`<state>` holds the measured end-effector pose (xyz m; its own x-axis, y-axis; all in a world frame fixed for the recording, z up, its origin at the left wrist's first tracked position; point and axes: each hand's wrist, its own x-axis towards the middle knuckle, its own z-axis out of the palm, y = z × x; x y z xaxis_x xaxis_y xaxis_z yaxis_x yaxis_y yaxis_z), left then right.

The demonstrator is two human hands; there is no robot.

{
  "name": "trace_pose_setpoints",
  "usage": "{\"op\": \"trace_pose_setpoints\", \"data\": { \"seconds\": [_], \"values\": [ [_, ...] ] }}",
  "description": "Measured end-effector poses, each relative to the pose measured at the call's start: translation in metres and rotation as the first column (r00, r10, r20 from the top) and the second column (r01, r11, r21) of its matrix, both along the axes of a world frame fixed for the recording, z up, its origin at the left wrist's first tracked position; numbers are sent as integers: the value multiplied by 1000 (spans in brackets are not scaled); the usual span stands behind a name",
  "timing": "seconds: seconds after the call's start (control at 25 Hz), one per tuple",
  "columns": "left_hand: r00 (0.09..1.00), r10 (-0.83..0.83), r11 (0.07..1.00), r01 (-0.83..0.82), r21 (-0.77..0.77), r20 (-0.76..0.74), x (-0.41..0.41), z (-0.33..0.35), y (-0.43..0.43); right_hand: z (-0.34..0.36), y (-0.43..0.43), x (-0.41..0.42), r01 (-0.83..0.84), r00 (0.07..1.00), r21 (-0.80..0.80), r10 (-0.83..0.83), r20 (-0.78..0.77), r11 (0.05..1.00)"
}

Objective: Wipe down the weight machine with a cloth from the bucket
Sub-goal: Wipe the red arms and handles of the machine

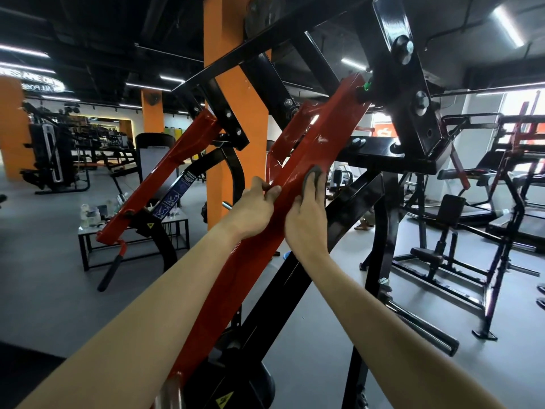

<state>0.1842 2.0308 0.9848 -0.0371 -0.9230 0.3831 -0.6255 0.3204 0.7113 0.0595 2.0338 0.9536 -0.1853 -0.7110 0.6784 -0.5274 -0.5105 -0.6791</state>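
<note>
Head view showed wiping under way; right hand (pixel 308 208), fingers flat, pressed the grey cloth (pixel 315 172) onto the red arm (pixel 330 119); left hand (pixel 256 206) gripped its edge; the next stroke probably called for sliding the cloth upward.

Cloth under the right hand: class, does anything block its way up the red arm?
Nothing visible does. The cloth lies pressed on the red arm under the right hand; the face above is bare up to the black bracket.
</note>
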Motion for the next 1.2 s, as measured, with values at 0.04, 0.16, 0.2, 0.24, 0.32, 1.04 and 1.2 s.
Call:
{"op": "trace_pose_setpoints", "data": {
  "seconds": [0.04,0.16,0.2,0.24,0.32,1.04,1.2],
  "values": [
    [1000,-15,1000,15,-6,-6,1,-1,0,11,-5,-2,-3,1000,8,2,25,1000],
    [997,-65,998,64,-24,-30,3,-3,1,53,-29,-21,-35,977,-3,35,212,999],
    [997,-72,997,71,-32,-32,3,-3,0,64,-35,-27,-63,948,-21,66,310,998],
    [997,-75,997,74,-37,-33,4,-3,0,70,-41,-31,-91,907,-29,95,411,995],
    [996,-81,996,79,-41,-36,3,-3,1,65,-48,-29,-201,795,-18,174,580,979],
    [984,-136,988,126,-93,-113,1,-9,0,30,-44,-5,-621,382,-88,399,834,779],
    [988,-134,988,128,-82,-75,3,-7,3,50,-58,-12,-540,484,-17,326,812,841]
  ]
}}
